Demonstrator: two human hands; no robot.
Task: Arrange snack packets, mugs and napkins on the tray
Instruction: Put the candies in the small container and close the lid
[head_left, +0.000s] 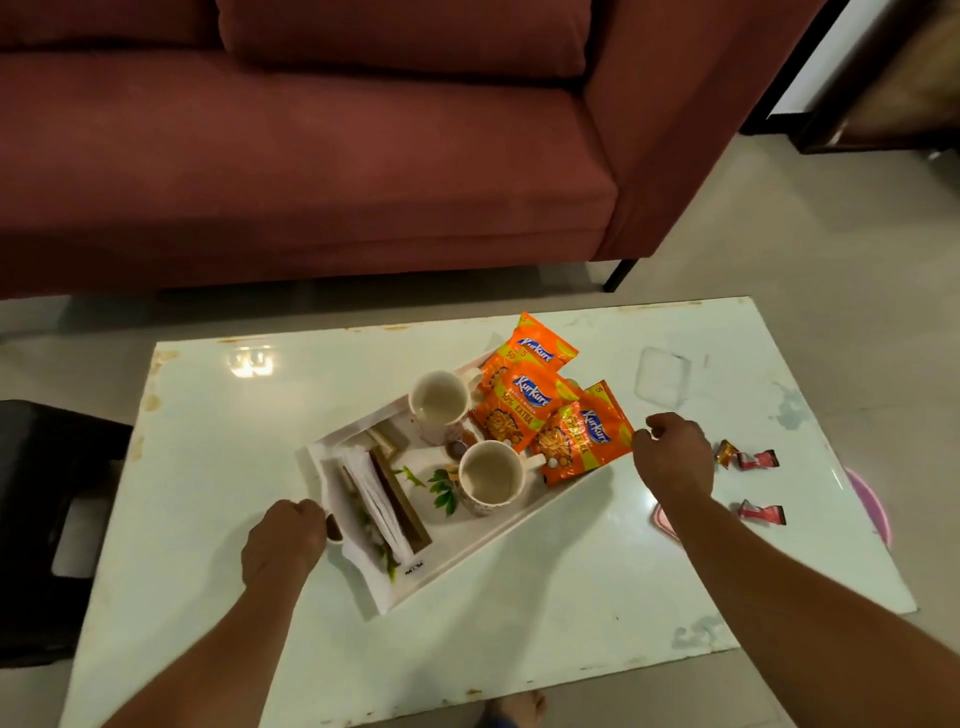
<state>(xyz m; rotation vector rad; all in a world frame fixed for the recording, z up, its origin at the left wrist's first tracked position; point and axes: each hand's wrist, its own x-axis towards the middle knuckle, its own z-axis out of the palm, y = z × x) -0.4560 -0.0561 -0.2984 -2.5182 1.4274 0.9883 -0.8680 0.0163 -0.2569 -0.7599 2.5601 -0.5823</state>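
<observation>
A white tray (500, 535) lies at an angle in the middle of the white table (249, 431). On it stand two cream mugs, one farther (439, 402) and one nearer (491, 475). Three orange snack packets (535, 349) (522, 415) (584, 439) overlap at the tray's right end. White napkins (375, 501) sit in a wooden holder at its left end. My left hand (283, 540) grips the tray's left edge. My right hand (672, 454) is beside the right end, fingers curled, with nothing visible in it.
Three small wrapped candies (724, 453) (759, 460) (761, 512) lie on the table right of my right hand. A clear plastic lid (662, 382) lies behind them. A maroon sofa (311, 156) stands beyond the table, a black stool (47, 519) at its left.
</observation>
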